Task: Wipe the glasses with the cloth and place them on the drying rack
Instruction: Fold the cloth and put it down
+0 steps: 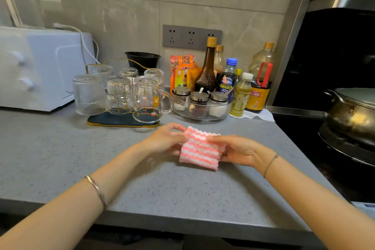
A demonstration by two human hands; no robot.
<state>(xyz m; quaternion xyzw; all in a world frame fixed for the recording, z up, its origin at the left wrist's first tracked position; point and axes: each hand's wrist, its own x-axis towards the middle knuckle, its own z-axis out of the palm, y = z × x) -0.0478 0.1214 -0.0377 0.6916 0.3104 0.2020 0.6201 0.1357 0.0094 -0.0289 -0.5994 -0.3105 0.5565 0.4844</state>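
Observation:
A pink and white striped cloth (200, 149) is held folded between both hands just above the grey counter (142, 184). My left hand (165, 137) pinches its left edge and my right hand (237, 149) grips its right side. Behind them stands the drying rack (121, 121), a dark tray with gold rim and gold wire posts. Several clear glasses sit upside down on it, including a ribbed glass (88, 94) at the left and a glass pitcher with a handle (148, 100) at the right front.
A white microwave (38, 67) fills the back left. A clear bowl of spice jars (199, 105), sauce and oil bottles (233, 81) and snack packets stand at the back right. A black bowl (142, 60) sits behind the rack. A stove with a metal pot (351, 113) is at the right.

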